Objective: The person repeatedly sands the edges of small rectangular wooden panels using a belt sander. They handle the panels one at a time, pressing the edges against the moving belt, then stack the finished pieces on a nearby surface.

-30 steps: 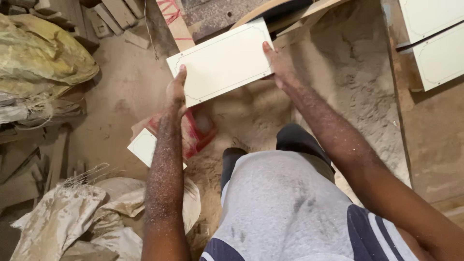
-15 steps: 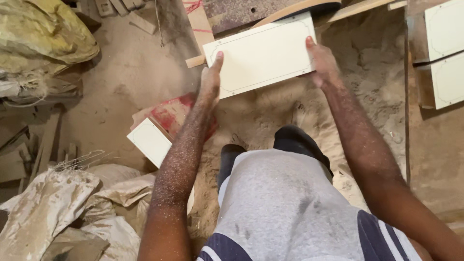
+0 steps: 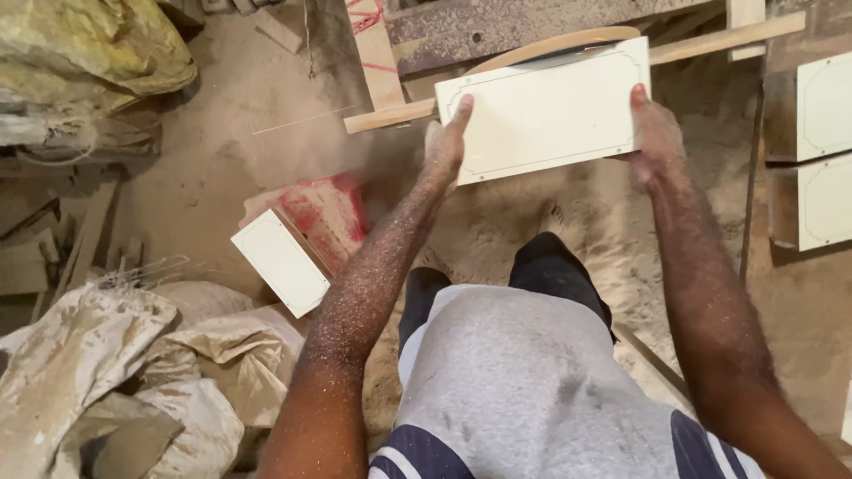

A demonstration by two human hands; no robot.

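In the head view, the person holds a cream panel (image 3: 550, 111) flat in front of them, far from the body and a little right of centre. A thin routed line runs round its face, with notched corners. The left hand (image 3: 445, 142) grips the panel's left end, its forefinger lying up along the face. The right hand (image 3: 654, 133) grips the right end, fingers over the edge. The hands are well apart, each clamped on the panel. Both forearms are dusted with sawdust.

Just beyond the panel lies a long wooden strip (image 3: 568, 75), running left to right, and behind it a curved wooden edge (image 3: 555, 44). Below everything the floor (image 3: 222, 115) is thick with sawdust.

To the near left a smaller cream panel (image 3: 280, 262) leans against a red-stained board (image 3: 324, 213). Further left are crumpled sacks (image 3: 115, 372). At the far right two more cream panels (image 3: 824, 151) sit one above the other.
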